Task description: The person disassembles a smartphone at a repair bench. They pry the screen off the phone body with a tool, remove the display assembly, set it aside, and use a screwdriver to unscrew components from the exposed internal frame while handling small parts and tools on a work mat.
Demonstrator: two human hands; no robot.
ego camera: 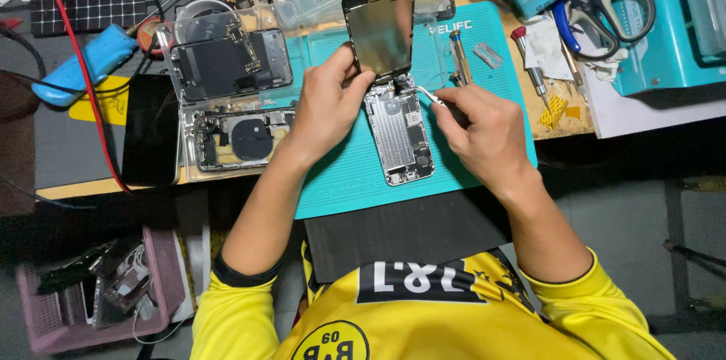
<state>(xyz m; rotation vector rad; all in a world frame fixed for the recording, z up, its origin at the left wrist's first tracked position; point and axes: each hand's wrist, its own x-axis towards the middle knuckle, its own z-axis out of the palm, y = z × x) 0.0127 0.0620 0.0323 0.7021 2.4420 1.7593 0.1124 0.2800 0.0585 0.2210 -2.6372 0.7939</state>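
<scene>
A cluttered table [68,178] is seen from above, covered by a teal work mat [340,178]. On the mat an opened phone [398,133] lies, its screen panel [380,27] already lifted upright but seemingly not yet detached; the internals remain fitted. The panel's lower edge is gripped by the left hand [325,107]. Metal tweezers [429,94] are pinched in the closed right hand [484,133], tips at the phone's upper edge.

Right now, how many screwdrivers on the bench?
2. One screwdriver with a silver shaft lies on the teal mat right of the opened phone; one red-capped screwdriver lies off the mat's right edge. More may be hidden in the clutter.
</scene>
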